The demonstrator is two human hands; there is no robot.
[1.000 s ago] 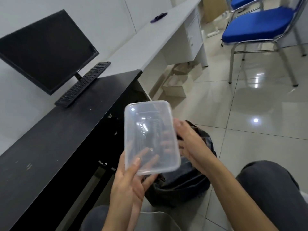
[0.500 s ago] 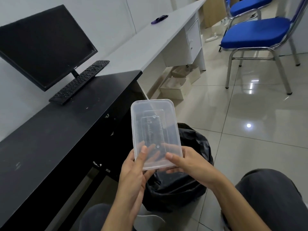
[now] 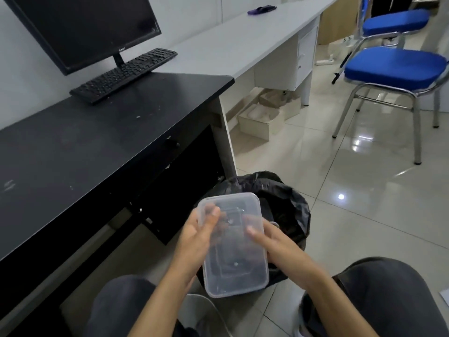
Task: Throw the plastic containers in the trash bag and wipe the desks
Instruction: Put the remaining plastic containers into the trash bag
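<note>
A black desk [image 3: 85, 147] is filling the left half of the frame, and a long grey desk [image 3: 238, 42] is running on from it toward the upper right. A dark monitor [image 3: 92, 25] is standing at the upper left. A blue chair [image 3: 393, 65] is sitting on the tiled floor at the right edge. A black trash bag [image 3: 289, 198] is standing open on the floor at lower centre, just beside the black desk's corner. A black keyboard [image 3: 124, 74] is lying below the monitor, straddling both desks.

A clear plastic container [image 3: 235, 259] is being held at lower centre, in front of the bag's mouth and partly covering it. Its long axis is running nearly up and down the frame, leaning slightly, with one short end pointing up toward the bag and the other down toward the person's knees. A broad face is turning toward the camera.

The left hand [image 3: 194, 242] is pinching the container's left edge, thumb lying across the upper left corner, fingers showing dimly through the plastic behind. The right hand [image 3: 279, 244] is pinching the right edge, thumb pressing the near face, its fingers mostly hidden.

A small purple cloth [image 3: 262, 9] is lying on the grey desk at the top.
</note>
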